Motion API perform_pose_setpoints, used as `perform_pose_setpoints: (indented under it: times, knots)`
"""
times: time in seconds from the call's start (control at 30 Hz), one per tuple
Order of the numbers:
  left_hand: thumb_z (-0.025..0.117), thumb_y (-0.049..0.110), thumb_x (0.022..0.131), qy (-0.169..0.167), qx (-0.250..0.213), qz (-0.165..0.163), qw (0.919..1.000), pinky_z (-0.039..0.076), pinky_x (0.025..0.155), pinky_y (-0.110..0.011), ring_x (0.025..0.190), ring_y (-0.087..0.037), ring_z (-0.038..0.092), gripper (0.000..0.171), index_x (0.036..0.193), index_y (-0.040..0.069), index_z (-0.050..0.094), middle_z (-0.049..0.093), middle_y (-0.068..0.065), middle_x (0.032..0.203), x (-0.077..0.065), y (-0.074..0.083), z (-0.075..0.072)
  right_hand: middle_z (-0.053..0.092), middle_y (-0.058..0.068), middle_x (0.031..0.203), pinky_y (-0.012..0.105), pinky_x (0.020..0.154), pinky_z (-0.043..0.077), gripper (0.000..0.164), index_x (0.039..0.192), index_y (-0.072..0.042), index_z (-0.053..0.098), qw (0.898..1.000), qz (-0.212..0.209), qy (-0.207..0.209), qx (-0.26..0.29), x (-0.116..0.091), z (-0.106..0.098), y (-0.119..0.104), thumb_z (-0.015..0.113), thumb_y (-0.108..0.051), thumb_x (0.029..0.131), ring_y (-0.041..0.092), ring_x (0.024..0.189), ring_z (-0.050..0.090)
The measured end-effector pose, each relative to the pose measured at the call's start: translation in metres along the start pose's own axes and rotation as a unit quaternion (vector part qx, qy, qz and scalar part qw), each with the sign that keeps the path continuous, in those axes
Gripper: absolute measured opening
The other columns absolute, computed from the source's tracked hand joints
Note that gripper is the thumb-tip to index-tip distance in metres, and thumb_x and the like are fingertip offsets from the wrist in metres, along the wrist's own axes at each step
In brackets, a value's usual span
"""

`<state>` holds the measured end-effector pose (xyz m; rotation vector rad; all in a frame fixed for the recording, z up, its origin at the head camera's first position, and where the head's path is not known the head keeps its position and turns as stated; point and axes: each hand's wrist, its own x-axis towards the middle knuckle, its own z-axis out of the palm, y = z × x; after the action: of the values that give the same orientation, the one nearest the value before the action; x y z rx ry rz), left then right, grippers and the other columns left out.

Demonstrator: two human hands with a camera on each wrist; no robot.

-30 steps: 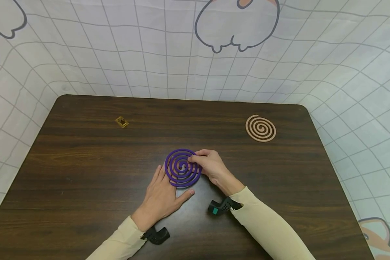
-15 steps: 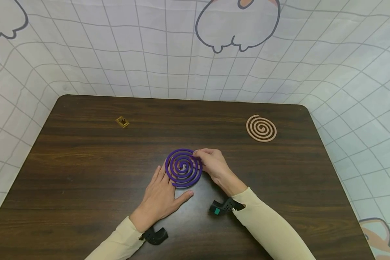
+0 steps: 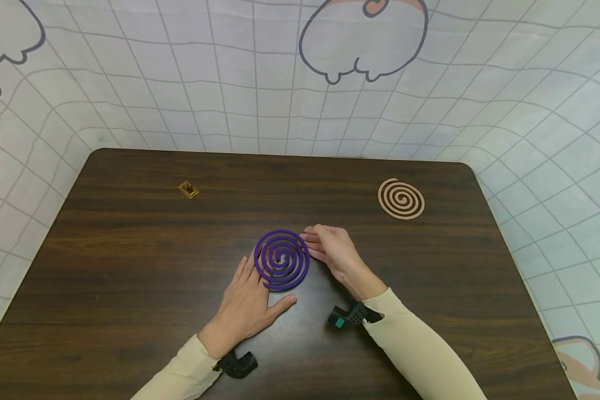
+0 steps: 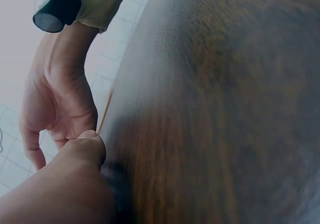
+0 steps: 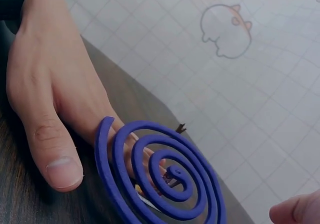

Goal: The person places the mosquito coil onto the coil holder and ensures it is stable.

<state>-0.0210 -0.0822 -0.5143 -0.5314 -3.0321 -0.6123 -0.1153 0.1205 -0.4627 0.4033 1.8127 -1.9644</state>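
Observation:
A purple mosquito coil [image 3: 282, 281] lies level at mid-table, over the fingers of my left hand [image 3: 245, 311]. That hand is palm down with its fingers extended and thumb spread. Through the coil's rings, small yellow and whitish bits show under its centre in the right wrist view. My right hand [image 3: 339, 256] is at the coil's right edge, its fingers loosely extended and gripping nothing. In the left wrist view the right hand [image 4: 62, 104] appears beyond my left thumb [image 4: 85, 151]; the coil is out of sight there. The left fingertips are partly hidden by the coil.
A tan mosquito coil [image 3: 401, 215] lies at the back right of the dark wooden table [image 3: 130, 266]. Toward the back left is a small gold square piece [image 3: 188, 190] with a crown-like centre. A white gridded cloth [image 3: 260, 78] hangs behind the table.
My right hand has let go of the purple coil's upper right edge and drawn slightly right, its fingers loosening. The left hand and the coil have hardly moved.

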Motion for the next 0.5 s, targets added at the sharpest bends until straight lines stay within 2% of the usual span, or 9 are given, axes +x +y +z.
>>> perform_pose_setpoints:
  times: [0.17,0.5]
  knots:
    - [0.057,0.073,0.094,0.002,0.004,0.001,1.0,0.021,0.133,-0.055,0.162,-0.037,0.021,0.105,0.167,0.01,0.017,0.022,-0.016,0.174,-0.0006,-0.001,0.0004,0.067,0.023,0.135,0.038,0.107,0.056,0.041,0.137,0.006,0.059,1.0,-0.002,-0.006,0.006,-0.0004,-0.0016,0.0001,0.053,-0.019,0.105,0.02,0.112,0.072]
    - [0.058,0.072,0.093,0.004,0.001,0.002,1.0,0.02,0.133,-0.055,0.162,-0.037,0.02,0.105,0.167,0.01,0.016,0.021,-0.016,0.174,-0.0005,-0.001,0.0005,0.067,0.025,0.136,0.035,0.103,0.058,0.039,0.135,0.007,0.06,1.0,-0.01,-0.002,0.011,0.0002,-0.0031,0.0016,0.053,-0.018,0.106,0.016,0.105,0.075]
